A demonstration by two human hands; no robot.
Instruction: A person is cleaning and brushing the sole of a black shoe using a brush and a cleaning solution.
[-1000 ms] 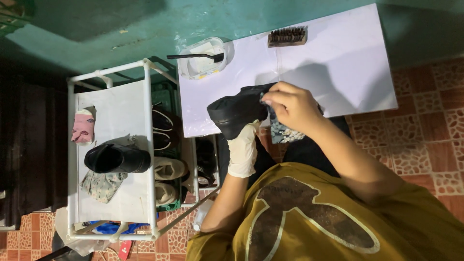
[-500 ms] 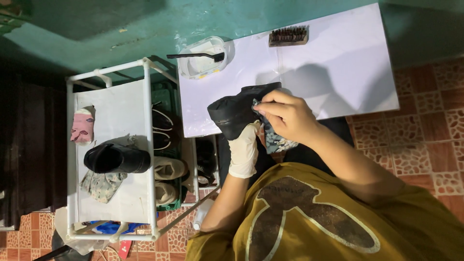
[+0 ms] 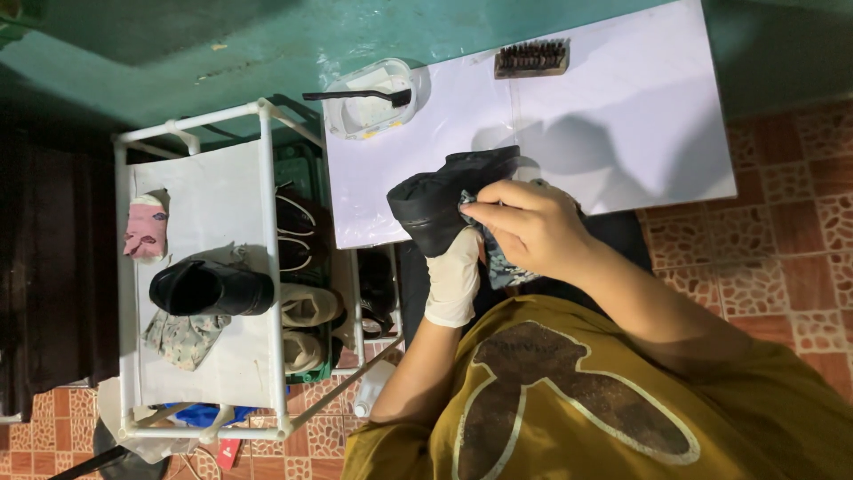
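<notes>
My left hand (image 3: 453, 276), in a white glove, grips a black shoe (image 3: 431, 204) from below and holds it over the near edge of a white table (image 3: 622, 124). My bare right hand (image 3: 533, 227) is closed on a dark patterned cloth (image 3: 499, 265) and presses it against the side of the shoe. The cloth's loose end hangs below my fingers. Part of the shoe is hidden behind both hands.
A bristle brush (image 3: 531, 58) lies at the table's far edge. A white tub (image 3: 369, 108) with a black-handled brush across it stands at the corner. To the left, a white rack (image 3: 204, 258) holds another black shoe (image 3: 211, 289), a pink cloth (image 3: 145, 229), a patterned rag (image 3: 182, 340) and several shoes below.
My right hand has slid the cloth leftward along the shoe, toward its toe. The left hand and the shoe have stayed nearly in place.
</notes>
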